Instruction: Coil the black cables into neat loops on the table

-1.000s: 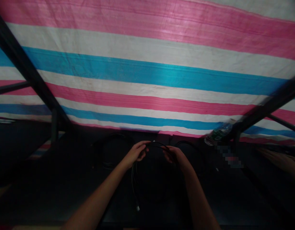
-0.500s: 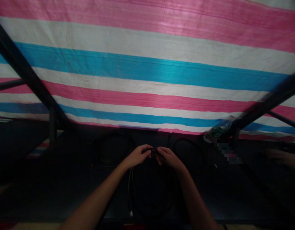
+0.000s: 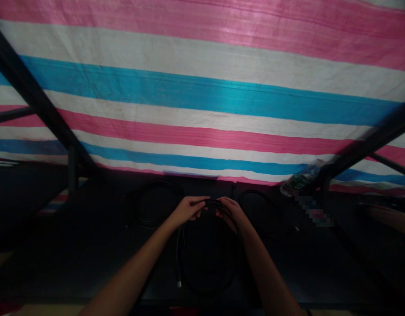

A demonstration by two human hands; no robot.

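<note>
A coil of black cable (image 3: pixel 233 275) hangs in a loop from both of my hands over the dark table. My left hand (image 3: pixel 188 210) pinches the top of the coil from the left, thumb and fingers closed on the strands. Opposite it, my right hand (image 3: pixel 231 212) grips the same bundle, with a short stretch of cable showing between the hands. One cable end with a pale connector (image 3: pixel 179 284) dangles at the lower left of the loop. Deep shadow hides much of the coil.
Another coiled black cable (image 3: pixel 148 226) lies to the left, and a second coil (image 3: pixel 259 192) to the right. A clear bottle (image 3: pixel 299 181) leans near the right frame post (image 3: pixel 356 151). Striped sheeting (image 3: pixel 202 101) hangs behind. Another person's arm (image 3: pixel 391 216) reaches in at the right.
Both hands have risen slightly, and the bundle of strands between them shows more plainly. The dangling connector has shifted up a little. The other person's hand at the right has moved slightly.
</note>
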